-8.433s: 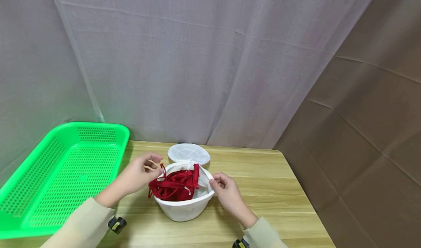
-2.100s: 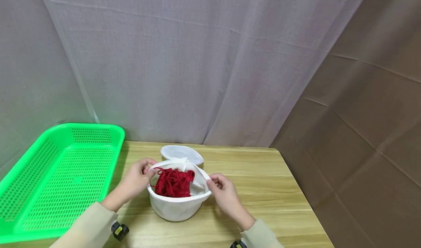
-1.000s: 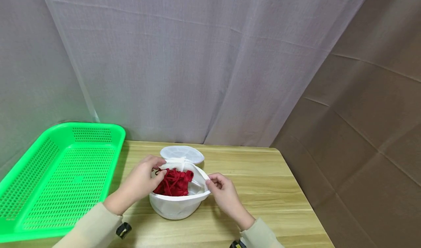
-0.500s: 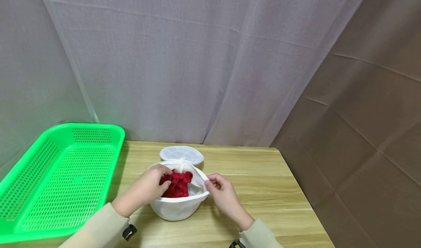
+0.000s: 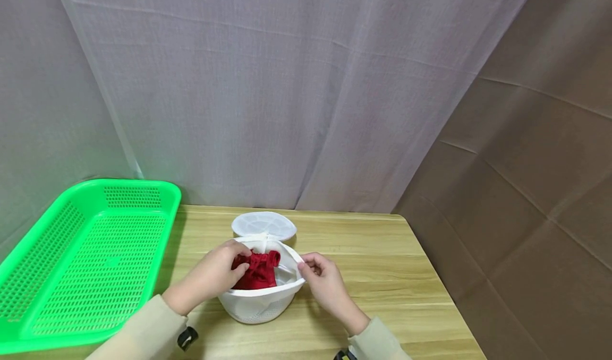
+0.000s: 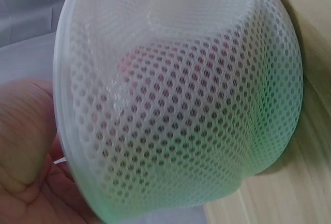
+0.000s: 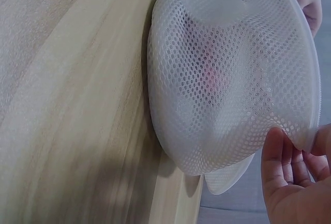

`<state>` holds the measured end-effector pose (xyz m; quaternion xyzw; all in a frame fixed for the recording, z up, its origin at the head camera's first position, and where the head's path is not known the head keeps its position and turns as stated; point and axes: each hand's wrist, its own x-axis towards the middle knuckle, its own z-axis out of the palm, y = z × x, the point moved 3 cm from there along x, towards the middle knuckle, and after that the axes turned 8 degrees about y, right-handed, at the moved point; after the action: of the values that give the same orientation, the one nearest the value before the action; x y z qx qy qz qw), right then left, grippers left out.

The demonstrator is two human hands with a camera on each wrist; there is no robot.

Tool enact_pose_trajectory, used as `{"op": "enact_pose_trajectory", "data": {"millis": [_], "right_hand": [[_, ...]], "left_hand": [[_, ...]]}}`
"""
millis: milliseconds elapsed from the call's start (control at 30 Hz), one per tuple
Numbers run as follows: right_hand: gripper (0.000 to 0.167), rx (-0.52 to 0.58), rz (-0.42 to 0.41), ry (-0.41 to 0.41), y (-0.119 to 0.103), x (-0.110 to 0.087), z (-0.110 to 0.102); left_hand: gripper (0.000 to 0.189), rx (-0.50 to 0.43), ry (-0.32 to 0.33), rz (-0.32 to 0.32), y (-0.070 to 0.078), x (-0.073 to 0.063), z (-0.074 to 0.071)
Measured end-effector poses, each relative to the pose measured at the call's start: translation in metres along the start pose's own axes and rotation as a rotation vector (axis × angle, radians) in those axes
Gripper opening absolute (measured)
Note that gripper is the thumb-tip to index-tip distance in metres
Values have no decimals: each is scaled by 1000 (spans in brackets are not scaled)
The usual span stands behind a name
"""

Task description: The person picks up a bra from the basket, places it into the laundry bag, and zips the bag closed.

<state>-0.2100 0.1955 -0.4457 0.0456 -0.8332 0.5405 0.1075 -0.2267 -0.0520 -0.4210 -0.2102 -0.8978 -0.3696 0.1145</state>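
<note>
A white mesh laundry bag (image 5: 258,308) stands upright on the wooden table, its round lid (image 5: 264,224) folded back behind it. Inside lies a bunched red garment (image 5: 262,276), seen only as a faint red tint through the mesh in both wrist views. My left hand (image 5: 222,268) reaches over the near-left rim onto the garment, thumb and index finger apart; its other fingertips are hidden inside. In the left wrist view, the palm (image 6: 23,141) is beside the rim. My right hand (image 5: 326,281) pinches the bag's right rim between thumb and fingers, also plain in the right wrist view.
A green perforated plastic basket (image 5: 112,262) stands on the left of the table (image 5: 382,275). Grey cloth (image 5: 229,94) hangs behind the table, and brown cloth (image 5: 535,190) hangs along the right side.
The red garment, earlier hanging over the left rim with its straps, now lies lower inside the bag. My left hand moved from the left rim inward over it. The right hand keeps its hold.
</note>
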Motion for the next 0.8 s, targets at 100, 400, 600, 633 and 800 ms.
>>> {"op": "enact_pose_trajectory", "data": {"millis": [100, 400, 600, 633, 800], "right_hand": [[13, 11, -8, 1, 2, 0, 0], [12, 6, -21, 2, 1, -1, -1], [11, 6, -29, 0, 2, -1, -1], [11, 7, -26, -1, 2, -1, -1], [11, 5, -30, -3, 2, 0, -1]], "left_hand": [[13, -18, 18, -9, -1, 0, -5], [18, -66, 98, -26, -3, 5, -22], [18, -72, 191, -64, -17, 8, -29], [18, -78, 197, -76, -19, 9, -29], [25, -119, 176, -145, -30, 9, -30]]}}
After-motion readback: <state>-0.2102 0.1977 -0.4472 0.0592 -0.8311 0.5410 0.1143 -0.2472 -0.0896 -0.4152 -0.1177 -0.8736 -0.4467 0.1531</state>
